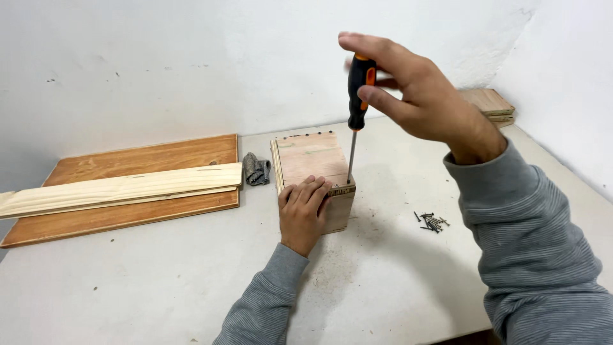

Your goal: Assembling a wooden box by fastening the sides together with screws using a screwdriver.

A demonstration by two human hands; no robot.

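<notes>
Your left hand (301, 211) lies nearest you, palm down and fingers curled over the near top edge of the box (313, 179), pressing on it rather than closing around it. The box is a small plywood cube standing on the white table (159, 281), directly under that hand.

Just right of your left fingertips, the screwdriver (356, 112) stands upright, its tip meeting the box's near right corner. Your right hand (418, 96) is above it, fingers and thumb pinched around the black and orange handle, firmly closed on the tool.

To the right of the box, well below your right hand, a small heap of dark screws (432, 222) lies on the table. Left of the box, just beside it, sits a crumpled grey rag (257, 169). Further left, a pale plank (121, 188) lies across a brown board (128, 217). Beyond your right hand, in the far corner against the wall, rests a stack of plywood pieces (495, 104).
</notes>
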